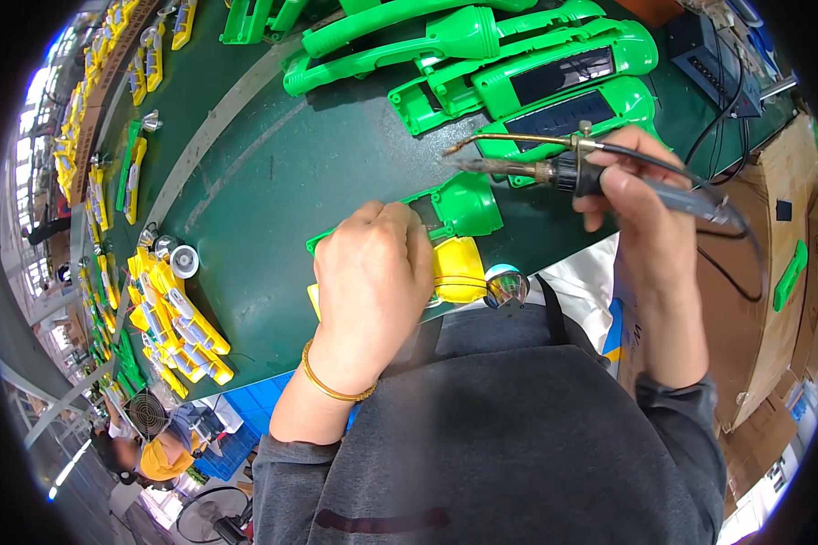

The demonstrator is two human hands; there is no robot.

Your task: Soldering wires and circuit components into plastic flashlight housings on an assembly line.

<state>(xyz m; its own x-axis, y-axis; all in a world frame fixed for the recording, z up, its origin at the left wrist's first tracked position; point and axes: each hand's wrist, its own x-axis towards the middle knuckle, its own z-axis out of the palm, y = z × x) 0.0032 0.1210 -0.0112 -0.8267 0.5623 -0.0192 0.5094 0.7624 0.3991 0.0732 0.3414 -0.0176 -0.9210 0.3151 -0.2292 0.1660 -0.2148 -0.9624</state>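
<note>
My right hand [645, 186] grips a soldering iron [563, 171] with a thin brass solder-feed tube fixed above its tip. The tip points left and hangs over the bench, apart from the pieces below. With curled fingers, my left hand [373, 263] holds a yellow flashlight housing [460, 271] at the bench's near edge; its fingertips are hidden. A shiny reflector lamp head [506, 286] sits at the housing's right end, with thin wires running to it. Right behind lies an open green housing half [468, 205], close to my left fingers.
Several green flashlight housings [563, 77] lie at the back of the green bench [254, 173]. Yellow assemblies [177, 318] are piled at left, beside a white-rimmed reflector [184, 262]. A dark control box [713, 64] with cables stands back right; cardboard [763, 272] is at right.
</note>
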